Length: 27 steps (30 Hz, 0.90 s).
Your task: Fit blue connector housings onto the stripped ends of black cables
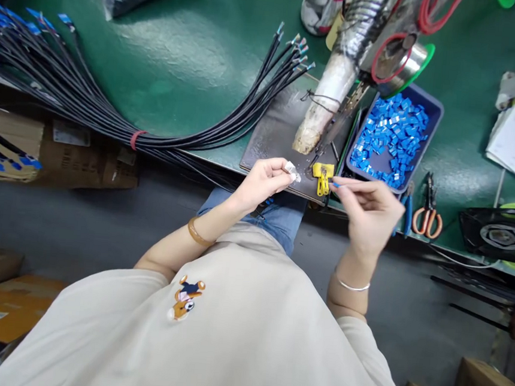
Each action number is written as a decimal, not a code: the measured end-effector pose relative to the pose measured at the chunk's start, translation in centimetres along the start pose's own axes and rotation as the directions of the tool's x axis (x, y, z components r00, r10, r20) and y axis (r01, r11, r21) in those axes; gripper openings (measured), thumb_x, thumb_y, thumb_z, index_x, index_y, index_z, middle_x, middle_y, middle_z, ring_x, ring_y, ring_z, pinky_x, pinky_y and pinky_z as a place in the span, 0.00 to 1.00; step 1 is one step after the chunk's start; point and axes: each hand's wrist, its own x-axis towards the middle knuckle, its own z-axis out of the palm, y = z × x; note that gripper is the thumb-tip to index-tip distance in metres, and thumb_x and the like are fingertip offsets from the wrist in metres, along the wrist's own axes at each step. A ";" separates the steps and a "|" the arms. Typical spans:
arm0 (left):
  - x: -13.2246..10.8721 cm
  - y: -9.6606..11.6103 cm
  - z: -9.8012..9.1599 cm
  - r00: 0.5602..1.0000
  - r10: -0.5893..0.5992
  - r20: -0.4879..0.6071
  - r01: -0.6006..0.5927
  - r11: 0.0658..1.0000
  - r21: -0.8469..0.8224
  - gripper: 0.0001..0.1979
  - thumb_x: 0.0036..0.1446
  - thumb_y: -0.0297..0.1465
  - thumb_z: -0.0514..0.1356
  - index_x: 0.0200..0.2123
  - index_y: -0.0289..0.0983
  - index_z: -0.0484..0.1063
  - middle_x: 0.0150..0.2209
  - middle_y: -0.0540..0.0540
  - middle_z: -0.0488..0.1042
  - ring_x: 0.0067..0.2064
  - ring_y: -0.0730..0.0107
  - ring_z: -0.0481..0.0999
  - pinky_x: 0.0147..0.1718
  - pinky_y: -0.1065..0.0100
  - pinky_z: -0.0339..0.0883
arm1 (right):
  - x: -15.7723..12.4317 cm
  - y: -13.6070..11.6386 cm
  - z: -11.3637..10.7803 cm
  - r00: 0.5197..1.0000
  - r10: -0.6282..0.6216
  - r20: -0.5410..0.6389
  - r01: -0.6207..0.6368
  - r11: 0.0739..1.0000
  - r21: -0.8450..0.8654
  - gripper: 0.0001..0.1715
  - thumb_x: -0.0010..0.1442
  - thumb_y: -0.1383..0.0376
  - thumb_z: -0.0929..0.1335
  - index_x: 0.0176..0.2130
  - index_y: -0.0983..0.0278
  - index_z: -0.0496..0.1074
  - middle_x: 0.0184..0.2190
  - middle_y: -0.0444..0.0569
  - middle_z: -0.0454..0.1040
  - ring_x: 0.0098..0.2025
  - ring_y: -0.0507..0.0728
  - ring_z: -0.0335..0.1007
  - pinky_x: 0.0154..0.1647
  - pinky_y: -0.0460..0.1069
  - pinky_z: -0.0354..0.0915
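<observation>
My left hand (265, 184) is closed, its thumb and fingers pinching a small crumpled white piece (292, 171), perhaps tissue, over the dark board (271, 139). To its right, my right hand (368, 212) pinches a small blue connector (336, 185), mostly covered by the fingertips. That connector is right beside a yellow clip (323, 179) at the board's front edge; whether the two touch I cannot tell. Behind my right hand stands a grey bin (435, 121) of loose blue connectors (391, 138).
A bundle of black cables (190, 142) with a red tie curves across the left of the green bench. A foil-wrapped duct (332, 85) hangs above the board, near a solder wire spool (406, 71). Orange-handled pliers (428, 211) and a black fan (501, 235) lie to the right.
</observation>
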 end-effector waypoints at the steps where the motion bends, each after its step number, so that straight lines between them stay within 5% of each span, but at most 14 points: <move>1: 0.1 -0.1 0.1 1.000 0.011 0.009 -0.011 1.000 0.008 0.07 0.47 0.28 0.64 0.25 0.35 0.67 0.17 0.57 0.58 0.19 0.85 0.52 0.19 0.74 0.43 | -0.8 -0.2 1.0 0.999 0.001 0.032 -0.001 1.000 0.001 0.07 0.57 0.61 0.72 0.33 0.61 0.72 0.36 0.46 0.81 0.38 0.55 0.80 0.41 0.52 0.77; 6: 0.1 -0.2 0.5 0.997 0.063 0.049 -0.067 0.995 0.078 0.08 0.47 0.29 0.64 0.23 0.34 0.67 0.18 0.57 0.58 0.20 0.84 0.52 0.21 0.73 0.45 | -2.4 0.7 3.9 0.984 -0.154 -0.090 0.139 0.978 -0.154 0.04 0.61 0.64 0.69 0.32 0.59 0.72 0.35 0.46 0.79 0.39 0.54 0.78 0.40 0.51 0.76; 11: 0.0 -0.2 0.7 0.992 0.106 0.066 -0.116 0.977 0.177 0.08 0.47 0.28 0.63 0.22 0.34 0.66 0.19 0.55 0.58 0.23 0.83 0.54 0.23 0.73 0.46 | -2.5 1.6 4.8 0.903 -0.419 -0.097 0.390 0.892 -0.229 0.06 0.59 0.69 0.70 0.36 0.57 0.74 0.36 0.44 0.79 0.40 0.55 0.77 0.43 0.53 0.74; 19: 0.5 -0.4 0.6 0.990 0.127 0.061 -0.134 0.982 0.133 0.06 0.48 0.28 0.63 0.23 0.33 0.71 0.21 0.53 0.67 0.23 0.83 0.59 0.25 0.75 0.54 | -2.6 2.4 5.2 0.985 -0.147 -0.090 0.147 0.989 -0.013 0.03 0.63 0.64 0.66 0.36 0.60 0.70 0.38 0.48 0.79 0.40 0.54 0.79 0.39 0.50 0.75; 27: 1.0 0.2 1.0 0.993 0.115 0.004 -0.115 0.987 0.110 0.09 0.45 0.28 0.67 0.19 0.33 0.69 0.17 0.56 0.63 0.21 0.84 0.58 0.23 0.76 0.56 | -2.0 3.1 4.9 0.934 -0.357 -0.022 0.345 0.915 -0.211 0.05 0.61 0.67 0.67 0.33 0.58 0.68 0.40 0.47 0.80 0.43 0.56 0.79 0.46 0.54 0.74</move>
